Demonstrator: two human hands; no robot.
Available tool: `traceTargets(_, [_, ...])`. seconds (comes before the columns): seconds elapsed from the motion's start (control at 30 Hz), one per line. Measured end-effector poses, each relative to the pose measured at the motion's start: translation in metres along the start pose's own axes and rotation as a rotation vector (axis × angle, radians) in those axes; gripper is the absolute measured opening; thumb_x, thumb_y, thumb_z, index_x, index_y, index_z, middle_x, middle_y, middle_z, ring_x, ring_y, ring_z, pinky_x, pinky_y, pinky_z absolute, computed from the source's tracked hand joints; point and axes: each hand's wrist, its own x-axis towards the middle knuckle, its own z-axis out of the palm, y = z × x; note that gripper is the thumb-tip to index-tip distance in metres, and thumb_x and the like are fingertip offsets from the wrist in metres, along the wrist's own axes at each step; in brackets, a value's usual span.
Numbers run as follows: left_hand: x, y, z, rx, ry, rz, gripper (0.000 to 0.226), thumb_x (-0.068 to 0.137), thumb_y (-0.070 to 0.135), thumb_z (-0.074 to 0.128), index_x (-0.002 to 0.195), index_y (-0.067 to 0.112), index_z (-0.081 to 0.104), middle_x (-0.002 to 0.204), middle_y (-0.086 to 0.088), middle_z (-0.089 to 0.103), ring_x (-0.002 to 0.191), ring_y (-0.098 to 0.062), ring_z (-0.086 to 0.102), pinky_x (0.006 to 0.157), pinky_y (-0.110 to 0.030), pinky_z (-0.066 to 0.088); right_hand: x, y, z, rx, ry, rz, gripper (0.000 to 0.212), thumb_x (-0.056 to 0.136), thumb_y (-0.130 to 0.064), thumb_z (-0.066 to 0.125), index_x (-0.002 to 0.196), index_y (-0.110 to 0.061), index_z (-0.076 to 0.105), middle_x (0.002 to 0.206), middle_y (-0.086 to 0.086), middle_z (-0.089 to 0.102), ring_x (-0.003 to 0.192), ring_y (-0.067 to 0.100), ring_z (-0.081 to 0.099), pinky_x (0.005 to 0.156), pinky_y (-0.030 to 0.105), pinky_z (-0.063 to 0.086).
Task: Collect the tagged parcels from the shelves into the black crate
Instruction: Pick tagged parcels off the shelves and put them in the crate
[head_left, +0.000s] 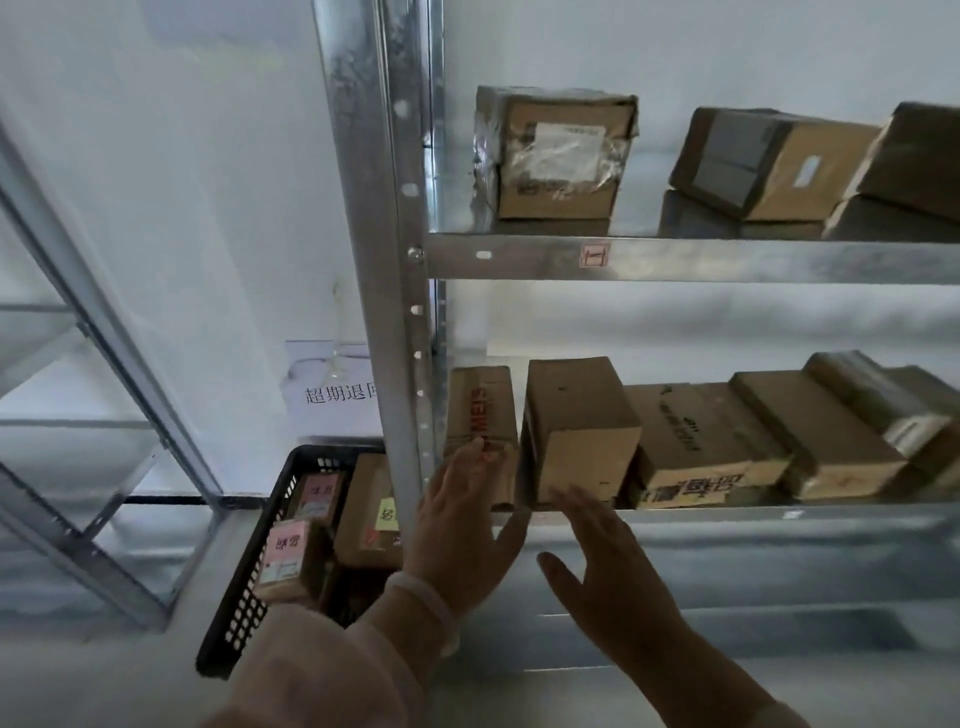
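Note:
A black crate (244, 587) stands on the floor at lower left, holding several cardboard parcels; two carry pink tags (283, 551) and one a yellow tag (387, 514). On the lower shelf (727, 514) an upright brown parcel (582, 431) stands beside a parcel with red lettering (483, 410). My left hand (462, 530) is raised with straight fingers, its fingertips on the front of the lettered parcel. My right hand (597, 561) is spread open just below and in front of the brown parcel; contact is unclear.
Further parcels lie along the lower shelf (696, 441) and on the upper shelf (556, 156), (769, 166). A metal upright (384, 260) stands between crate and shelf bay. Another metal rack (104, 364) is at the left. A white sign with printed characters (337, 395) hangs behind the crate.

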Motion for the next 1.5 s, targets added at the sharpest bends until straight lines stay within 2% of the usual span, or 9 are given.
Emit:
traceTargets(0.43, [0.109,-0.019,0.045,0.187,-0.313,-0.341,0.07,0.091,0.054,0.043,0.151,0.029,0.018,0.16,-0.011,0.009,0.146,-0.037,0.008,0.117,-0.051,0.015,0.034,0.02,-0.023,-0.007,0.053,0.073,0.066,0.09,-0.049,0.053,0.146,-0.044,0.018,0.156,-0.014,0.019,0.134,-0.003,0.016,0.108,0.024,0.027])
traceTargets(0.57, [0.114,-0.02,0.051,0.142,-0.422,-0.425,0.079,0.085,0.063,0.047,0.151,0.035,0.014,0.161,-0.006,-0.001,0.145,-0.04,0.006,0.114,-0.056,0.021,0.041,0.019,-0.019,0.023,0.062,0.095,0.063,0.091,-0.048,0.053,0.146,-0.042,0.023,0.155,-0.012,0.023,0.14,0.006,0.024,0.109,0.027,0.03])
traceTargets(0.77, [0.117,-0.02,0.045,0.106,-0.271,-0.382,0.078,0.083,0.055,0.057,0.15,0.037,0.019,0.159,-0.002,0.005,0.141,-0.037,0.015,0.11,-0.056,0.03,0.049,0.023,-0.025,0.018,0.027,0.045,0.063,0.091,-0.048,0.053,0.146,-0.043,0.022,0.155,-0.016,0.02,0.14,0.003,0.02,0.109,0.021,0.025])
traceTargets(1.0, [0.121,0.004,0.014,0.117,0.18,-0.19,0.073,0.08,0.052,0.064,0.145,0.033,0.037,0.159,-0.011,0.017,0.143,-0.035,0.019,0.112,-0.052,0.03,0.076,0.022,-0.05,0.075,0.087,-0.032,0.063,0.092,-0.041,0.056,0.146,-0.041,0.024,0.155,-0.016,0.021,0.139,0.005,0.024,0.111,0.026,0.031])
traceTargets(1.1, [0.119,0.021,0.0,-0.05,0.376,-0.109,0.071,0.073,0.042,0.074,0.138,0.024,0.051,0.153,-0.012,0.033,0.137,-0.033,0.033,0.107,-0.047,0.037,0.083,0.024,-0.061,0.168,0.13,-0.039,0.062,0.092,-0.037,0.058,0.146,-0.041,0.027,0.152,-0.015,0.027,0.134,0.004,0.03,0.108,0.03,0.036])
traceTargets(1.23, [0.111,0.044,-0.005,-0.406,0.522,-0.037,0.063,0.072,0.037,0.066,0.131,0.018,0.058,0.143,-0.007,0.04,0.133,-0.021,0.041,0.103,-0.04,0.047,0.096,0.037,-0.078,0.403,0.256,-0.005,0.045,0.095,-0.031,0.054,0.138,-0.036,0.041,0.134,-0.005,0.05,0.113,-0.004,0.048,0.086,0.007,0.039])
traceTargets(1.33, [0.102,0.062,-0.004,-0.889,0.55,-0.214,0.047,0.073,0.025,0.064,0.12,0.033,0.061,0.134,0.002,0.049,0.124,-0.012,0.05,0.091,-0.021,0.051,0.103,0.042,-0.096,0.776,0.221,0.004,0.023,0.096,-0.046,0.044,0.115,-0.048,0.056,0.11,-0.017,0.064,0.099,-0.002,0.061,0.077,0.018,0.054])
traceTargets(1.4, [0.095,0.071,-0.001,-1.203,0.47,-0.367,0.043,0.079,0.025,0.056,0.121,0.031,0.063,0.13,-0.004,0.06,0.12,-0.023,0.057,0.094,-0.04,0.053,0.105,0.046,-0.105,1.015,0.138,-0.01,0.025,0.097,-0.046,0.04,0.109,-0.047,0.061,0.103,-0.015,0.069,0.094,0.008,0.068,0.069,0.025,0.057])
traceTargets(1.5, [0.085,0.088,0.001,-1.492,0.311,-0.47,0.044,0.089,0.029,0.045,0.13,0.023,0.058,0.125,-0.01,0.065,0.117,-0.033,0.06,0.096,-0.062,0.046,0.104,0.053,-0.114,1.267,-0.024,-0.002,0.041,0.103,-0.041,0.032,0.12,-0.014,0.058,0.109,0.015,0.068,0.099,0.035,0.067,0.072,0.038,0.057])
